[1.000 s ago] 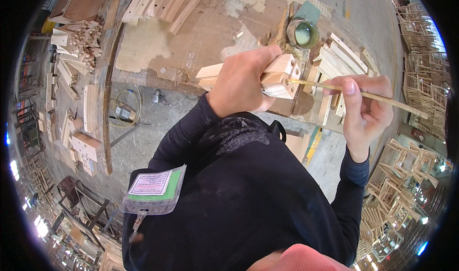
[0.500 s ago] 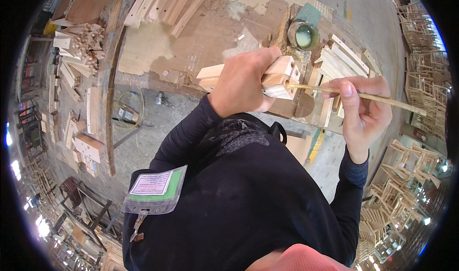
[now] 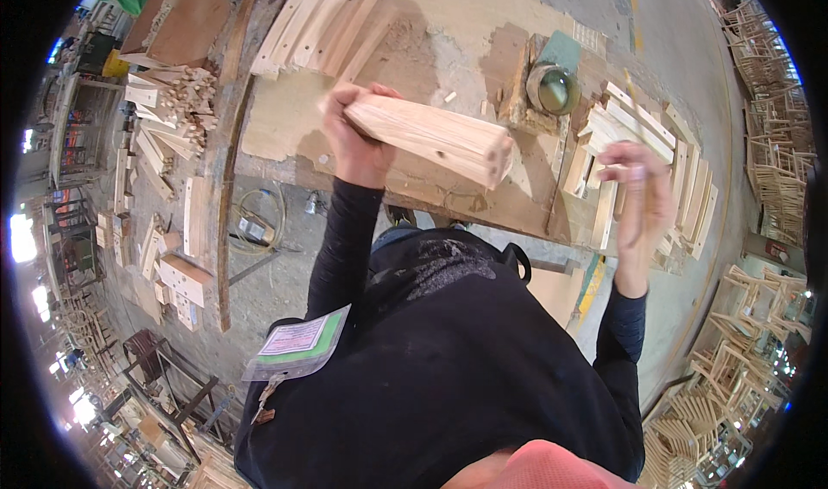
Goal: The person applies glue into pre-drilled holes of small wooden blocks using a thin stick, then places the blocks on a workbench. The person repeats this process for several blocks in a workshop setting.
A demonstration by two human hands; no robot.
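Observation:
My left hand (image 3: 358, 144) is wrapped round one end of the pale wooden pieces (image 3: 431, 134), held together above the bench's near edge. A dark hole shows in their side, and motion smears their far ends, which point right. To the right my right hand (image 3: 640, 200) is raised, its fingers curled and blurred. From it a thin stick (image 3: 636, 109) points up and away, only faintly visible. Between and beyond the hands stands a round container (image 3: 554, 89) with pale greenish liquid inside, beside a rough, stained wooden block (image 3: 519, 92).
Curved slats (image 3: 315, 28) lie at the bench's far left. More wooden strips (image 3: 634, 127) are stacked beyond my right hand. A side bench on the left carries a pile of small wood parts (image 3: 177, 101) and drilled blocks (image 3: 184, 280). Chair frames (image 3: 733, 316) stand at right.
My left hand has moved left and turned the wooden pieces, so their long side shows. My right hand has drawn the stick away from the hole in their end and swung it upward.

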